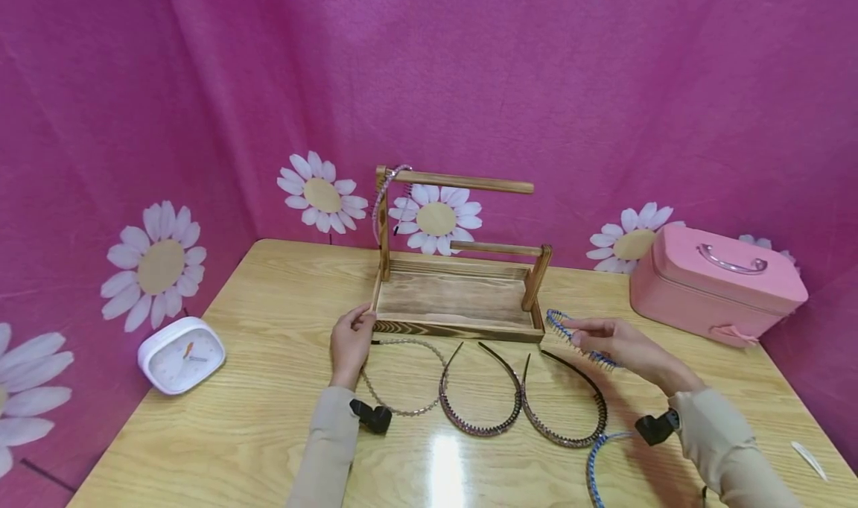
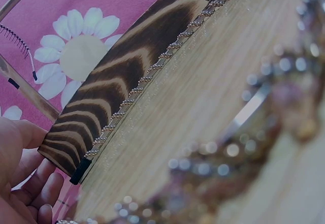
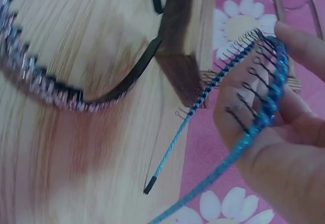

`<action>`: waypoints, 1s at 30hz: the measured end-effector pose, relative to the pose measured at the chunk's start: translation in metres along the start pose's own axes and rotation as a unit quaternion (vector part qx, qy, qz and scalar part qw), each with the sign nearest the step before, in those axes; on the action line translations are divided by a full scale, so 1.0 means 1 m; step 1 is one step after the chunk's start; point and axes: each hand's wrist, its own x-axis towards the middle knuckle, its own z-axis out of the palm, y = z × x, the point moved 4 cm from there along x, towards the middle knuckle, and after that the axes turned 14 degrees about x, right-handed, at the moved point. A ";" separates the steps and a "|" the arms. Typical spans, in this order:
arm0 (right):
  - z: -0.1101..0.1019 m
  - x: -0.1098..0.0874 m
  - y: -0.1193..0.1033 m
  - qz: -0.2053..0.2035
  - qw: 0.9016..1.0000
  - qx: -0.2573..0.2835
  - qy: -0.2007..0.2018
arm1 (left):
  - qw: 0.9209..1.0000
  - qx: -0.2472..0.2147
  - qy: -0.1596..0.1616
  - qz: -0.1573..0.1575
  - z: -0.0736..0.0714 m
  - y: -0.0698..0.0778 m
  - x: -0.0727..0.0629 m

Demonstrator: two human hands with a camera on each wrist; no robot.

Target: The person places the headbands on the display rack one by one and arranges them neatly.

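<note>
A wooden rack (image 1: 462, 333) with a shallow tray and two bars stands at the back of the table. My left hand (image 1: 351, 344) grips the tray's front left corner between thumb and fingers. In the right wrist view, my right hand (image 3: 269, 127) pinches a blue toothed headband (image 3: 277, 89), lifted off the table by the rack's right end. A pale headband (image 1: 394, 173) hangs near the left end of the upper bar. Before the rack lie a beaded headband (image 1: 409, 413), two dark toothed headbands (image 1: 482, 431) and another blue headband (image 1: 593, 463).
A white clock (image 1: 182, 355) stands at the table's left edge. On the right is a pink case (image 1: 717, 284) with a handle, and a small white feather-like piece (image 1: 809, 459) lies nearer. A pink cloth (image 1: 536, 68) with daisies surrounds the table.
</note>
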 end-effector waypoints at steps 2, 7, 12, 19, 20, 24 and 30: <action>-0.002 -0.001 0.000 -0.001 0.999 0.054 0.010 | 1.000 0.002 -0.002 0.000 0.000 0.000 0.000; -0.009 -0.001 -0.007 -0.052 0.968 0.245 0.013 | 1.000 0.001 0.001 0.000 0.000 -0.001 0.001; -0.016 0.001 -0.019 -0.076 0.924 0.372 0.035 | 1.000 -0.001 0.006 0.003 0.000 0.000 0.001; -0.028 0.012 -0.040 -0.076 0.880 0.461 0.084 | 1.000 -0.003 0.006 0.000 -0.001 -0.001 0.000; -0.030 0.015 -0.044 -0.081 0.875 0.470 0.085 | 1.000 -0.003 0.005 0.001 -0.001 -0.001 0.000; -0.037 0.024 -0.064 -0.106 0.857 0.497 0.086 | 1.000 0.000 0.005 0.002 0.000 -0.001 0.000; -0.043 0.042 -0.097 -0.131 0.846 0.509 0.091 | 1.000 -0.001 0.012 0.007 0.001 0.000 0.000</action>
